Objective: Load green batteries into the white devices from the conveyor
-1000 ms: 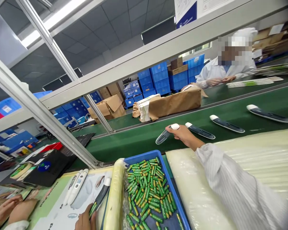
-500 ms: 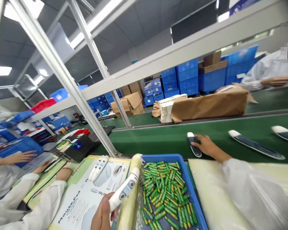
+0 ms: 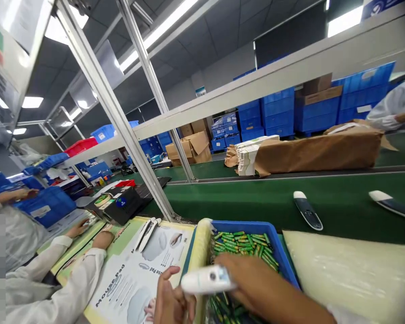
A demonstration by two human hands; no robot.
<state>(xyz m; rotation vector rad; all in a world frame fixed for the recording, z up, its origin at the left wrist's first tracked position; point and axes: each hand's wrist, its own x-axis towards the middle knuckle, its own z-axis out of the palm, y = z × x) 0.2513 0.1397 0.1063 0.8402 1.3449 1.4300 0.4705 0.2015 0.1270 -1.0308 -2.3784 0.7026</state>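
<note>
My right hand is closed around one end of a slim white handheld device, above the blue tray. The device is blurred by motion; a dark round spot and a bluish patch show on it. My left hand is just left of its free end, index finger raised and fingers apart, with nothing seen in it. Below the right hand, many green batteries lie in the blue tray; the hand and forearm hide some. A white-and-dark-blue device lies on the green belt, another farther right.
White pieces with dark edges lie on a printed mouse pad at left. A rolled yellowish sheet borders the tray; a pale padded sheet is right. A co-worker's arms rest at the left. A metal post stands ahead.
My right hand has let go of the device on the belt and come back over the tray. The white device has passed from my left hand to my right. The view has shifted.
</note>
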